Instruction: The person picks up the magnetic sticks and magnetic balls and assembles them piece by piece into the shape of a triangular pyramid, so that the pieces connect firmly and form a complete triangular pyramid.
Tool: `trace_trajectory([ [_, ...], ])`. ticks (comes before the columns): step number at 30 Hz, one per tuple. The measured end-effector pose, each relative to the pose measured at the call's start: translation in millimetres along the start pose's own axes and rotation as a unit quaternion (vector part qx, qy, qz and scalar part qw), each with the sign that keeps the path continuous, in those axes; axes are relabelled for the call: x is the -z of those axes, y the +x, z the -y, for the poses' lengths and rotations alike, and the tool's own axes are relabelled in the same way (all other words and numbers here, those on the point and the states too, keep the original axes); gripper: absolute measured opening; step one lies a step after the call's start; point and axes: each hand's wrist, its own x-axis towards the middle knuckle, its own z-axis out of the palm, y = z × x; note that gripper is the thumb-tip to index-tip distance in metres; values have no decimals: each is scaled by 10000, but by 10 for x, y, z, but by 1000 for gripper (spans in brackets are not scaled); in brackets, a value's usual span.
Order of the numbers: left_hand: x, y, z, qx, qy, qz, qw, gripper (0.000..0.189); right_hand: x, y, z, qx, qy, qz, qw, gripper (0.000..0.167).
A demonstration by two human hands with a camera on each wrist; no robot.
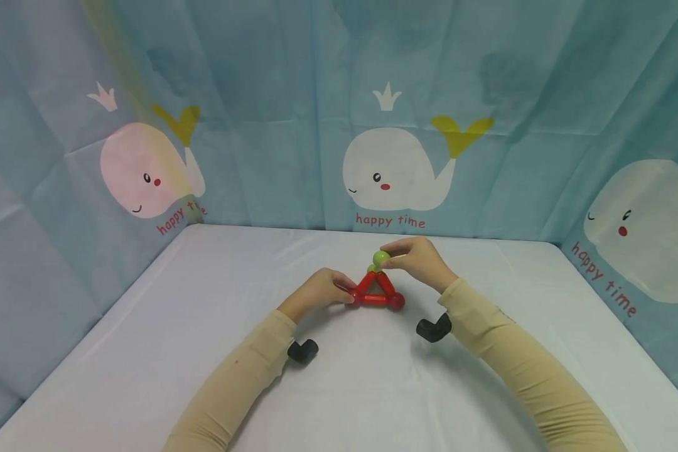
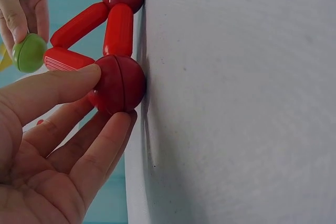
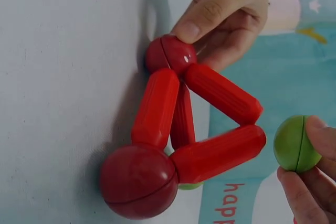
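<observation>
A small frame of red building rods (image 1: 375,299) and dark red balls stands on the white table. My left hand (image 1: 320,290) holds the left red ball (image 2: 119,83) between thumb and fingers. Another red ball (image 3: 139,182) sits at the frame's right corner. Two upper rods (image 3: 226,95) lean together, their top ends meeting. My right hand (image 1: 420,260) pinches a green ball (image 3: 297,144) by thumb and fingertips, close by that peak; a small gap shows between them in the right wrist view. Behind the frame, a second green ball (image 3: 190,186) is mostly hidden.
White cloth (image 1: 339,389) covers the table. A blue curtain with printed whales (image 1: 395,169) hangs along its back and sides. Black angled pieces (image 1: 303,351) stick out below both wrists, near the tan sleeves (image 1: 243,370).
</observation>
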Motion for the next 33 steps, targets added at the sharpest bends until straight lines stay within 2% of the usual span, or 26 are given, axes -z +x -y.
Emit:
trace_trajectory([
  [10, -15, 0, -11, -31, -37, 21, 10000, 24, -47, -27, 19, 118, -132, 100, 9998, 39],
  [18, -7, -6, -28, -43, -58, 31, 10000, 24, -76, -42, 10, 57, -354, 165, 9992, 38],
  [27, 4, 42, -15, -68, -107, 70, 9999, 24, -35, -12, -12, 24, -355, 250, 9991, 41],
  [33, 61, 5, 82, -80, -60, 215, 9997, 28, 45, -6, -156, 16, -135, 286, 9995, 43],
])
